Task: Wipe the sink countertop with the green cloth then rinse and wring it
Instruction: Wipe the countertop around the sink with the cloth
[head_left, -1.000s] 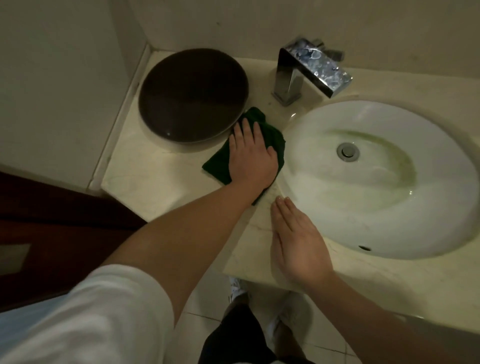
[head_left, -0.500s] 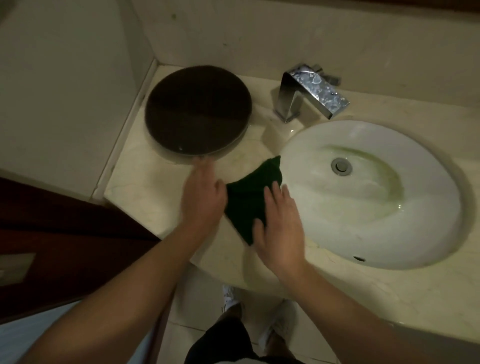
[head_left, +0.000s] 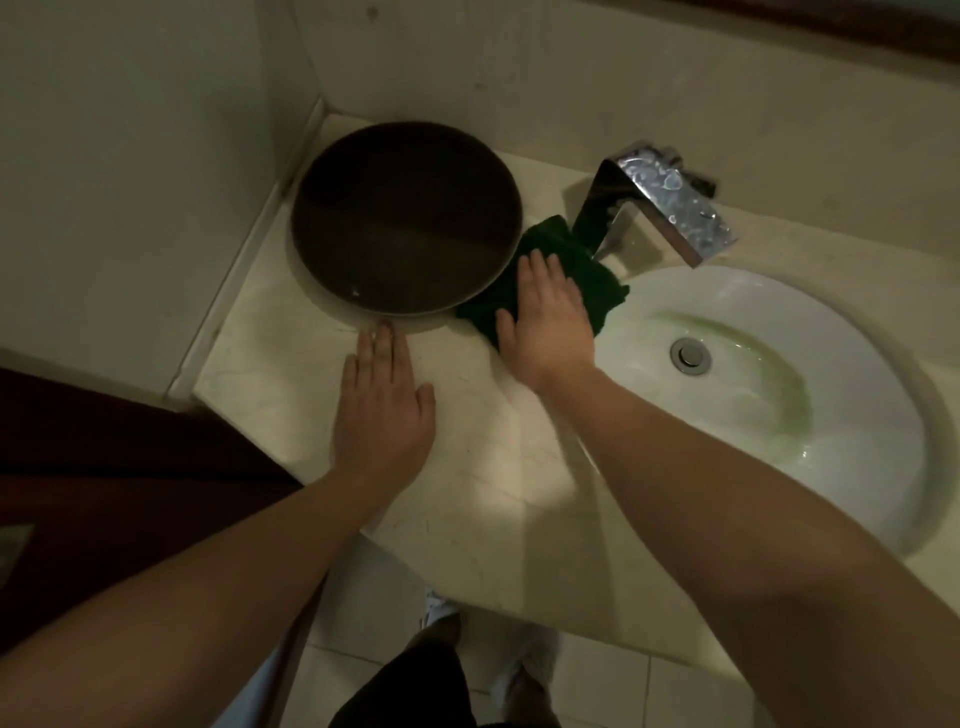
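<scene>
The green cloth (head_left: 597, 283) lies on the beige marble countertop (head_left: 493, 478), between the dark round plate and the base of the faucet. My right hand (head_left: 545, 322) presses flat on the cloth, fingers spread and pointing toward the back wall. Its far corner reaches the faucet's foot. My left hand (head_left: 382, 405) rests palm down on the bare countertop in front of the plate, holding nothing. The white oval sink (head_left: 857, 426) is to the right, with a greenish stain around the drain (head_left: 690, 355).
A chrome waterfall faucet (head_left: 670, 200) stands behind the sink, with no water running. A dark round plate (head_left: 405, 218) fills the back left corner by the walls. Dark wood (head_left: 104, 467) lies left of the counter edge, and floor tiles and my legs show below.
The cloth passed from my left hand to my right. My right hand pushed it back toward the faucet base. My left hand moved off and settled flat on the countertop.
</scene>
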